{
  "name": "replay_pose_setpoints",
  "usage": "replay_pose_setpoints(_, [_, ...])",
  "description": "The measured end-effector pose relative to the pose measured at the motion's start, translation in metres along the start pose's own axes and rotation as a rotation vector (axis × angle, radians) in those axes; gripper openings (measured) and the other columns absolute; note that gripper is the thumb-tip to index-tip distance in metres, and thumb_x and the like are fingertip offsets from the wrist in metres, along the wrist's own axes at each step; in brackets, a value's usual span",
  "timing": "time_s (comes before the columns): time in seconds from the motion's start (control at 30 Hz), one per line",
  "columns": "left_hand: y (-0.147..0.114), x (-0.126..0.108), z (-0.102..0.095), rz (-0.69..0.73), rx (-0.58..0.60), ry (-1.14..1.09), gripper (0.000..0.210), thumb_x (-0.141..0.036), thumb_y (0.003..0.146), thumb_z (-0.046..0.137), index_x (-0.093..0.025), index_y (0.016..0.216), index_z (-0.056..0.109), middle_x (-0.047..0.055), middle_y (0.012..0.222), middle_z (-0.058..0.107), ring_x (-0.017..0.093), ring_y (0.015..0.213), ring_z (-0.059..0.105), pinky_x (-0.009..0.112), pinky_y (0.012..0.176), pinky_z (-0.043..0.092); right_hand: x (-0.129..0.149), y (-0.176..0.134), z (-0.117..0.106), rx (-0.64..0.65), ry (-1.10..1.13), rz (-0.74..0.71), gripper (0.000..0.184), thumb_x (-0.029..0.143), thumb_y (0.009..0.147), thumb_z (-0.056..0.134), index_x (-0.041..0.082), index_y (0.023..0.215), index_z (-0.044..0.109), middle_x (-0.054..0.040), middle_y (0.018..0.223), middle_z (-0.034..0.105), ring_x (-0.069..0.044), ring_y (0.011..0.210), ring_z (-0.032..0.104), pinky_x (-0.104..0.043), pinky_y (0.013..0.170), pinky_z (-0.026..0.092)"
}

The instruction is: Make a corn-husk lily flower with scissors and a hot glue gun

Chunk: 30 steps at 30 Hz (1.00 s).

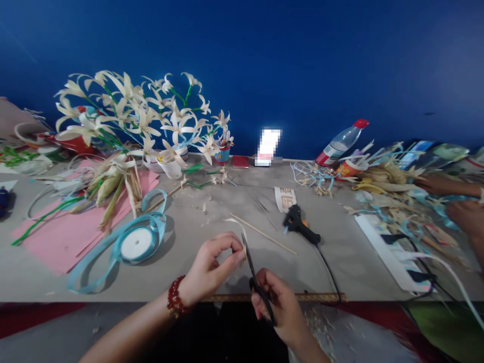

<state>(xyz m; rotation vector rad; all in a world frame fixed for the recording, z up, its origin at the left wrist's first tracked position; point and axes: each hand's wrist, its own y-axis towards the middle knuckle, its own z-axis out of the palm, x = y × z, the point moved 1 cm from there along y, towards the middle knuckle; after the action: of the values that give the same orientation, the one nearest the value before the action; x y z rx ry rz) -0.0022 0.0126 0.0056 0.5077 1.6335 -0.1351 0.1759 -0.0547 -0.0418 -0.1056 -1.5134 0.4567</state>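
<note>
Pale strip (243, 229) held up over the near middle of the bench (333, 217), left hand (212, 267) grip pinching it. Right hand (278, 297) grip wrapped round the scissors (251, 266); blades right at the strip (spread or pressed together, can't tell). Risks: blades sit just beside the left pinch, so a slip could nick skin; thin strip may twist if pinched loosely, giving a crooked cut; swinging right might catch the glue gun (300, 226) cord (331, 272).
</note>
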Motion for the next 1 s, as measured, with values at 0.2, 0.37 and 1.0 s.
replay_pose_setpoints(0.2, [0.001, 0.007, -0.009, -0.129, 0.056, 0.018, 0.021, -0.026, 0.094, 0.053, -0.017, 0.075, 0.056, 0.003, 0.076, 0.06, 0.015, 0.074, 0.055, 0.027, 0.072, 0.042, 0.002, 0.013, -0.007, -0.051, 0.004, -0.011, 0.051, 0.065, 0.074, 0.07, 0.023, 0.071, 0.042, 0.0088, 0.05, 0.044, -0.008, 0.044, 0.04, -0.022, 0.047, 0.033])
replay_pose_setpoints(0.37, [0.001, 0.008, -0.013, -0.262, 0.238, -0.081, 0.022, -0.032, 0.098, 0.046, -0.018, 0.083, 0.054, 0.002, 0.073, 0.064, 0.014, 0.067, 0.062, 0.026, 0.069, 0.046, 0.023, 0.026, -0.012, -0.12, 0.008, -0.162, 0.036, 0.045, 0.074, 0.079, 0.021, 0.086, 0.054, 0.0006, 0.077, 0.063, -0.012, 0.062, 0.054, -0.024, 0.056, 0.042])
replay_pose_setpoints(1.0, [-0.001, 0.018, 0.003, -0.371, -0.051, -0.566, 0.024, -0.033, 0.083, 0.071, -0.015, 0.093, 0.059, 0.002, 0.082, 0.061, 0.013, 0.07, 0.058, 0.027, 0.07, 0.046, 0.033, 0.047, 0.006, -0.241, 0.125, -0.287, 0.024, 0.025, 0.074, 0.074, 0.02, 0.087, 0.053, 0.0016, 0.074, 0.063, -0.013, 0.06, 0.056, -0.026, 0.056, 0.041])
